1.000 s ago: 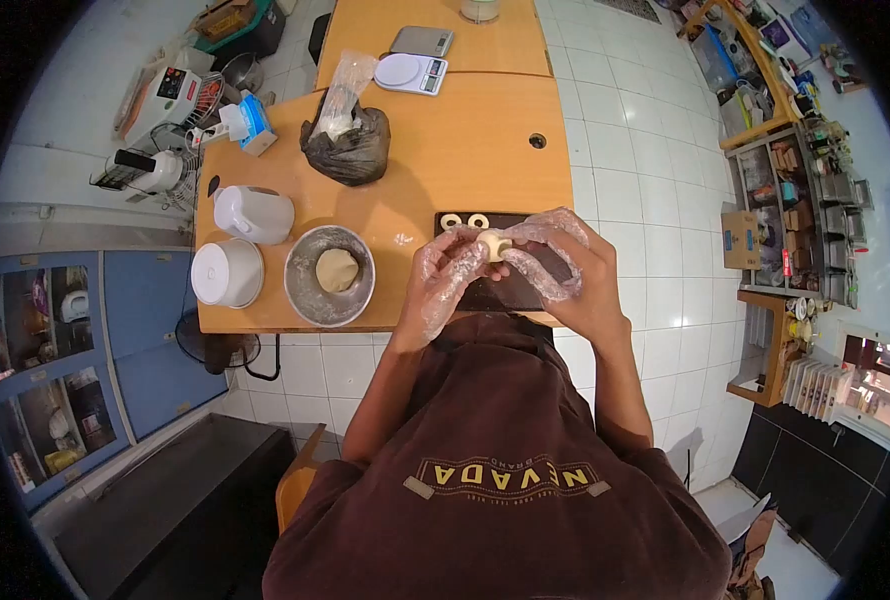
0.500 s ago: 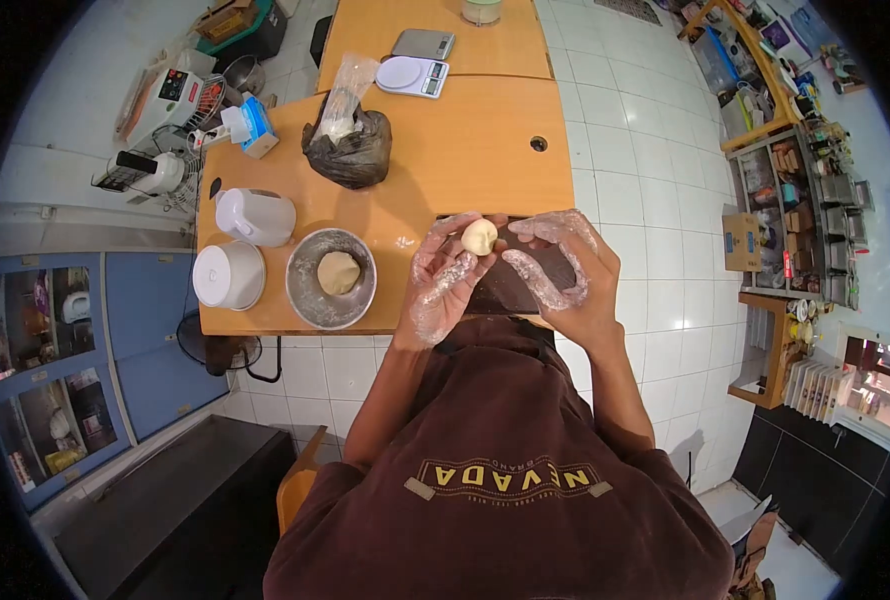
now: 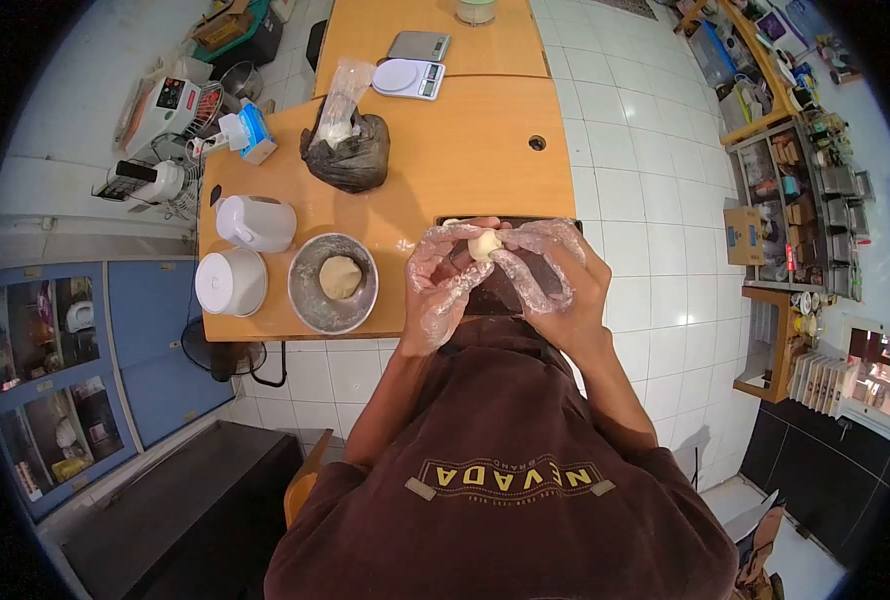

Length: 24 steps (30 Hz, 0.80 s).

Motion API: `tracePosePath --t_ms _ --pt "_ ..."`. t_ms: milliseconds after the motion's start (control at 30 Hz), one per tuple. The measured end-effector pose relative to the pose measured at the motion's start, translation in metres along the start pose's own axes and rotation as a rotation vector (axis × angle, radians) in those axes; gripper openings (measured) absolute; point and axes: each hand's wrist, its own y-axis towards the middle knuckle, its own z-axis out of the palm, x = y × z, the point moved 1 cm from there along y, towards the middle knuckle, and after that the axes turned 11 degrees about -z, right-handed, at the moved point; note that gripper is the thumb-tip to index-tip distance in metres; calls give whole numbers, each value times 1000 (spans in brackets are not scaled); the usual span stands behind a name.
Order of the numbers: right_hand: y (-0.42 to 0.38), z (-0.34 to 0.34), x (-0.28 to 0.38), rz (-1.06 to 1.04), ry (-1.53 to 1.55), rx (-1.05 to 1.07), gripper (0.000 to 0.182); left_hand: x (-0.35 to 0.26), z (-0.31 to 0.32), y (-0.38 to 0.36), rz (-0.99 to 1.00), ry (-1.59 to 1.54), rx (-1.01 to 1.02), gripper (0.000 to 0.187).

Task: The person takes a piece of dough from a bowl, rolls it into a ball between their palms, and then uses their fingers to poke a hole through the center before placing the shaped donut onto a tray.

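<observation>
— What's the room like?
— White tiled floor (image 3: 645, 180), an orange wooden surface (image 3: 465, 150), blue cabinets (image 3: 145, 330) on one side.
— And opposite?
— Cluttered wooden shelves (image 3: 795, 170).

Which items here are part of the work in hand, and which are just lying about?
In use:
small pale dough ball
gloved left hand
gloved right hand
dark rectangular tray
round metal bowl with dough lump

Lying about:
white kitchen scale
black plastic bag
white jug
white round lidded container
</observation>
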Motion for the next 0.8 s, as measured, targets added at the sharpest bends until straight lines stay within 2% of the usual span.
tracePosePath --t_ms 267,467,633,800 --pt "-8 3 -5 -22 -70 16 29 0 3 2 -43 -24 -62 40" --pt "-5 6 -6 -30 -22 30 31 -2 1 2 -57 -132 -12 30" --pt "2 2 -3 -10 87 28 31 2 -6 -1 -128 -94 -73 27" --pt "5 -5 -2 -68 21 97 33 -2 -2 -1 -128 -62 -105 26"
